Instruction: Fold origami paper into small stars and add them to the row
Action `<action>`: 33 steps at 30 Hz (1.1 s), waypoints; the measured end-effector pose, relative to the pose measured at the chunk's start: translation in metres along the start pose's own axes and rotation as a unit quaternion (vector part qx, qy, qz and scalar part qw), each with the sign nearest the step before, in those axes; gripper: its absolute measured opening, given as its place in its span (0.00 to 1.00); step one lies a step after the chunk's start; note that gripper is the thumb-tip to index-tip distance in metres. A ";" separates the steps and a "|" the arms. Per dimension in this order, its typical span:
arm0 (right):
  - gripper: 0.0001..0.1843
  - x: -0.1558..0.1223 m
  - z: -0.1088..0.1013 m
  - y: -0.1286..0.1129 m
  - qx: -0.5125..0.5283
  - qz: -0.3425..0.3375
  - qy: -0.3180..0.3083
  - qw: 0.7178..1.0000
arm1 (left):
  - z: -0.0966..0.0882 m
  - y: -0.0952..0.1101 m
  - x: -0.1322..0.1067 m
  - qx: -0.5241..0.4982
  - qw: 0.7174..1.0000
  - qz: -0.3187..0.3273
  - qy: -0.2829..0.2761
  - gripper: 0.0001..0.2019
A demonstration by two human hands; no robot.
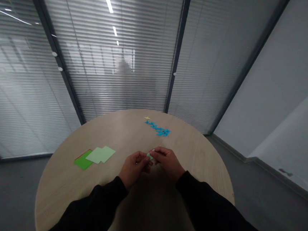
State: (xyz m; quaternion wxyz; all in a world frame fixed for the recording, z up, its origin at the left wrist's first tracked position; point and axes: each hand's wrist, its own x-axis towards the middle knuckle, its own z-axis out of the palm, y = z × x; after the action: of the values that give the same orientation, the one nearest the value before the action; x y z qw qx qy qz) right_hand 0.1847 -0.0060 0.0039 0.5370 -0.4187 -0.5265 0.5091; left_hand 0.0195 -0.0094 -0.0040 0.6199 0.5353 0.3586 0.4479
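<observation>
Close together over the near middle of the table, my left hand (135, 166) and my right hand (168, 161) both pinch a small folded piece of pale green paper (150, 156). My fingers cover most of it, so its folded shape cannot be made out. Left of my hands lie pale green paper sheets (107, 153), partly overlapping a brighter green sheet (84, 163). Beyond my hands, several small pointed blue folded-paper pieces (157, 128) lie in a slanting row. A yellow pointed paper piece (147, 118) sits at the row's far end.
The round wooden table (60, 188) has a curved edge on all sides. Behind it stand glass panels with blinds (129, 85) and dark frames. A white wall (278, 119) rises on the right, and grey floor (12, 200) surrounds the table.
</observation>
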 end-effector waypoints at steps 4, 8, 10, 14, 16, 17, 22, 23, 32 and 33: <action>0.14 0.000 -0.002 0.003 -0.006 0.009 0.008 1.000 | 0.000 0.001 0.000 0.020 1.000 0.002 0.004 0.20; 0.14 0.000 -0.004 0.001 -0.002 0.013 -0.016 1.000 | -0.001 0.000 0.000 0.018 1.000 0.005 0.007 0.20; 0.15 0.000 -0.005 -0.003 -0.005 0.019 -0.044 0.999 | -0.002 -0.001 0.000 0.007 1.000 0.007 0.009 0.20; 0.18 0.000 -0.009 -0.006 -0.028 0.009 -0.066 0.997 | -0.003 -0.001 0.001 -0.008 1.000 -0.002 0.005 0.21; 0.18 0.001 -0.010 -0.005 -0.041 -0.004 -0.057 0.998 | -0.002 0.000 0.000 -0.008 1.000 -0.009 0.001 0.22; 0.17 0.001 -0.011 -0.004 -0.045 -0.008 -0.052 0.998 | -0.002 0.000 0.000 -0.007 1.000 -0.011 0.001 0.22; 0.15 0.002 -0.012 0.000 -0.033 -0.012 -0.036 0.999 | -0.002 0.001 -0.001 0.006 1.000 -0.008 -0.006 0.23; 0.15 0.003 -0.012 0.001 -0.030 -0.012 -0.033 0.999 | -0.002 0.001 -0.001 0.009 1.000 -0.008 -0.009 0.23; 0.15 0.002 -0.011 0.001 -0.039 -0.012 -0.022 0.999 | -0.001 0.001 0.000 0.018 1.000 -0.010 -0.008 0.23; 0.14 0.002 -0.011 0.000 -0.040 -0.014 -0.023 0.999 | -0.001 0.001 0.000 0.017 1.000 -0.009 -0.007 0.23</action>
State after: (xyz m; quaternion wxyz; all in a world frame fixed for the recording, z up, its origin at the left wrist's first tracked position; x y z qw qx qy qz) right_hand 0.1956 -0.0029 0.0030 0.5147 -0.4207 -0.5647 0.4892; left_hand 0.0180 -0.0091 -0.0037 0.6171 0.5460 0.3663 0.4323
